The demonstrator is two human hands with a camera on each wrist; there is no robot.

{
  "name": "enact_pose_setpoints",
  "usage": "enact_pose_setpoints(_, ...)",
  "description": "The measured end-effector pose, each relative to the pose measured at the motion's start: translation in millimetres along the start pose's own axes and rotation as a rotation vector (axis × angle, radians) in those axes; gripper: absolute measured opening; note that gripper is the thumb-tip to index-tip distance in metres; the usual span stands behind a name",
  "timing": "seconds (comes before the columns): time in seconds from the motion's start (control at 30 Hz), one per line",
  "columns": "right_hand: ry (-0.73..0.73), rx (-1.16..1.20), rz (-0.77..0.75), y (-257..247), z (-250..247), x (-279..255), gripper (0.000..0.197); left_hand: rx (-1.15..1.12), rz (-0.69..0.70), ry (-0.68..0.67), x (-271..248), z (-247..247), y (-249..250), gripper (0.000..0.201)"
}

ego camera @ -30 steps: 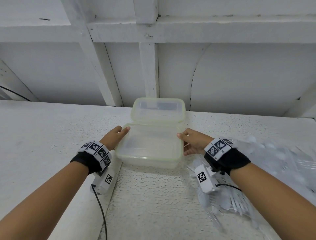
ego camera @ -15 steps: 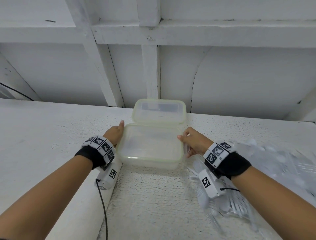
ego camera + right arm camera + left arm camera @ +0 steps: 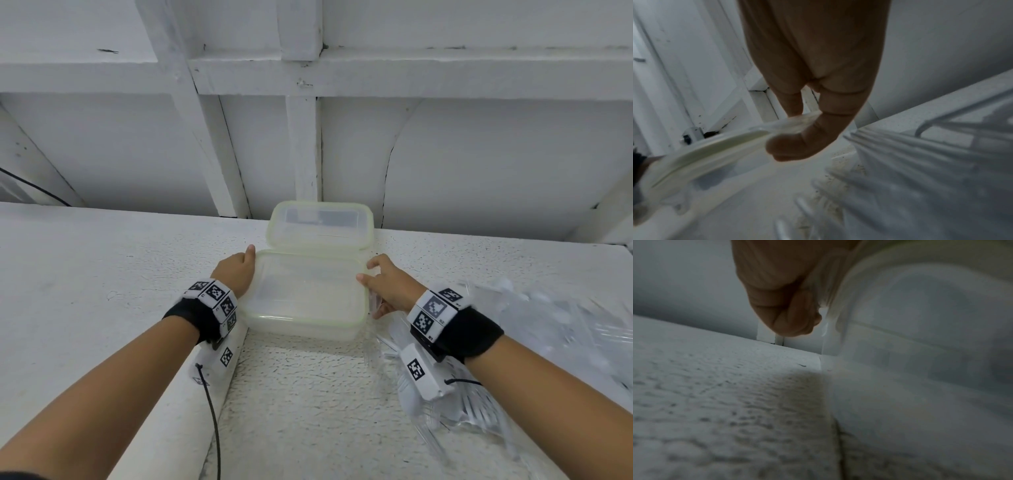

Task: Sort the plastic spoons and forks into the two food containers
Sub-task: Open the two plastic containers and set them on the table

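Two translucent lidded food containers stand in a row, the near container in front of the far container. My left hand lies against the near one's left side, its fingers curled at the side flap of that container. My right hand is at its right side, and the fingers pinch the lid's side clip. White plastic forks in clear wrap lie under my right wrist, seen close as the forks in the right wrist view.
A clear bag of more white cutlery lies at the right. The white textured table ends at a white panelled wall just behind the far container. A black cable hangs from my left wrist.
My left thumb has come off the lid's top to the container's left edge. My right hand has drawn back a little and curled onto the right side clip.
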State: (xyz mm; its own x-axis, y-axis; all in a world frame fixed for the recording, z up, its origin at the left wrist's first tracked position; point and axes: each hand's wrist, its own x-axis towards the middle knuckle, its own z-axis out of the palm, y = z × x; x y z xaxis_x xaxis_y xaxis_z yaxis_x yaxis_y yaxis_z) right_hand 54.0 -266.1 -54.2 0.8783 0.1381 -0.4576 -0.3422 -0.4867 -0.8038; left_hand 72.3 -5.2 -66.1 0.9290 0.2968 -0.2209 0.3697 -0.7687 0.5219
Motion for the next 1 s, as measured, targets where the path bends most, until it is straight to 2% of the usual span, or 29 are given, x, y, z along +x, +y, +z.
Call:
enact_pose_setpoints(0.07,-0.015,-0.139,-0.028,-1.5,0.1,-3.0,0.039,-0.074,-0.006,0.002,0.7,-3.0,-3.0,0.058)
enact_pose_setpoints(0.13,-0.009,-0.325,-0.060,-3.3,-1.6,-9.7,0.042,-0.076,0.026,0.018,-0.9,-9.1,-9.4,0.049)
enact_pose_setpoints(0.2,0.000,-0.512,-0.079,-6.7,-5.1,-17.3,0.036,-0.003,0.061,0.066,-8.6,-16.6,-17.7,0.039)
enact_pose_setpoints(0.27,-0.005,-0.711,-0.103,-11.2,-8.4,-23.9,0.033,0.188,0.045,0.114,-25.0,-27.3,-23.3,0.044)
enact_pose_setpoints(0.33,-0.009,-0.856,-0.124,-15.3,-9.4,-26.7,0.038,0.408,0.048,0.056,-43.1,-36.7,-26.5,0.060)
enact_pose_setpoints(0.4,-0.017,-0.893,-0.153,-18.3,-8.5,-26.3,0.038,0.415,0.066,-0.111,-57.0,-41.1,-29.8,0.072)
enact_pose_setpoints(0.47,-0.058,-0.827,-0.202,-20.1,-5.4,-25.1,0.047,0.268,0.044,-0.349,-69.1,-40.9,-31.2,0.076)
enact_pose_setpoints(0.53,-0.122,-0.795,-0.236,-21.5,-0.3,-25.6,0.057,0.130,0.020,-0.497,-77.6,-36.1,-31.8,0.068)
enact_pose_setpoints(0.6,-0.115,-0.777,-0.242,-20.9,4.7,-24.9,0.052,-0.028,-0.004,-0.492,-81.0,-29.8,-34.0,0.055)
enact_pose_setpoints(0.67,-0.078,-0.723,-0.227,-19.6,6.5,-24.0,0.038,-0.266,-0.063,-0.442,-81.2,-23.8,-35.3,0.042)
enact_pose_setpoints(0.73,-0.085,-0.649,-0.205,-18.0,8.0,-24.1,0.026,-0.496,-0.123,-0.417,-81.3,-19.3,-34.3,0.038)
enact_pose_setpoints(0.83,-0.075,-0.613,-0.191,-15.6,9.8,-22.4,0.021,-0.736,-0.190,-0.484,-82.0,-14.9,-33.2,0.032)
enact_pose_setpoints(0.9,-0.074,-0.606,-0.173,-15.1,10.2,-20.0,0.020,-0.866,-0.219,-0.535,-81.8,-12.4,-36.6,0.023)
enact_pose_setpoints(1.0,-0.102,-0.556,-0.148,-14.7,9.6,-17.9,0.022,-0.896,-0.190,-0.517,-81.5,-8.5,-43.0,0.026)
